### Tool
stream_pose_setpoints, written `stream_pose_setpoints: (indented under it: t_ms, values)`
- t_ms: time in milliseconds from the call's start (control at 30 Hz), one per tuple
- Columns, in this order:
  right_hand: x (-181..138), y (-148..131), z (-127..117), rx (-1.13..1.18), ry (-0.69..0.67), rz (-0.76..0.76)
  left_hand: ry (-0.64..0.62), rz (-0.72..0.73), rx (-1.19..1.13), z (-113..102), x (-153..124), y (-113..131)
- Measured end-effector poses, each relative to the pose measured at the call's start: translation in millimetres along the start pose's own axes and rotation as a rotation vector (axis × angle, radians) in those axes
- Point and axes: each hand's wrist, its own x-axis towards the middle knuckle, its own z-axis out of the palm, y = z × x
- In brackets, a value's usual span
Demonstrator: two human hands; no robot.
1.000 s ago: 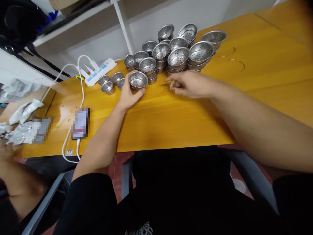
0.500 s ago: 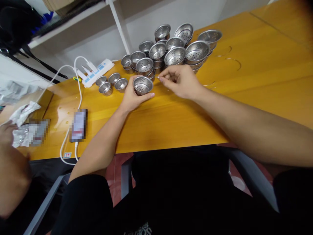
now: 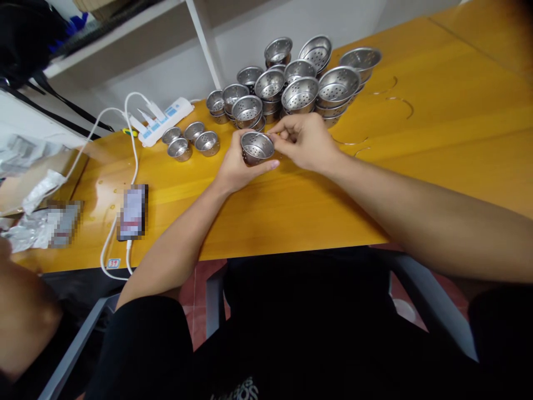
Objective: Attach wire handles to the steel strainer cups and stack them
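Observation:
My left hand [image 3: 234,168] is wrapped round a small perforated metal cup [image 3: 257,149], its open mouth tilted up towards me. At the cup's right rim, my right hand [image 3: 307,140] pinches a thin wire [image 3: 270,134] between thumb and forefinger; most of the wire is hidden. Just behind both hands stand stacks of larger perforated metal cups [image 3: 300,95]. Several smaller metal cups [image 3: 207,143] sit apart to the left of my left hand. Thin bent wires [image 3: 402,101] lie on the table to the right of the stacks.
The yellow wooden table [image 3: 283,222] holds a phone [image 3: 133,214] on a white charging cable and a power strip [image 3: 166,122]. Clear plastic bags [image 3: 31,230] lie at the left, beside another person's arm [image 3: 25,316]. A white shelf [image 3: 204,41] stands behind.
My left hand has moved the cup to the right, up to my right fingertips. My right hand stays nearly in place, still pinching. At far left, the other person's hand has drawn back from the bags.

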Motion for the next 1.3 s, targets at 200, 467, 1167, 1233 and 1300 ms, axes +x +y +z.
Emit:
stream_pose_setpoints:
  t_ms: [200, 467, 1167, 1233, 1300]
  values:
    - [0, -3, 1, -0.008, -0.005, 0.017, 0.011, -0.001, 0.015, 2, -1, 1]
    - [1, -8, 7, -0.004, 0.019, 0.077, 0.034, -0.033, 0.018, -1, -1, 9]
    - [10, 15, 5, 0.731, -0.170, -0.223, -0.093, 0.262, -0.023, -4, 5, -27]
    - [10, 16, 6, 0.715, -0.162, -0.220, -0.096, 0.257, -0.009, -5, 4, -25]
    - [9, 16, 6, 0.696, -0.157, -0.215, -0.103, 0.240, 0.014, -5, 3, -23]
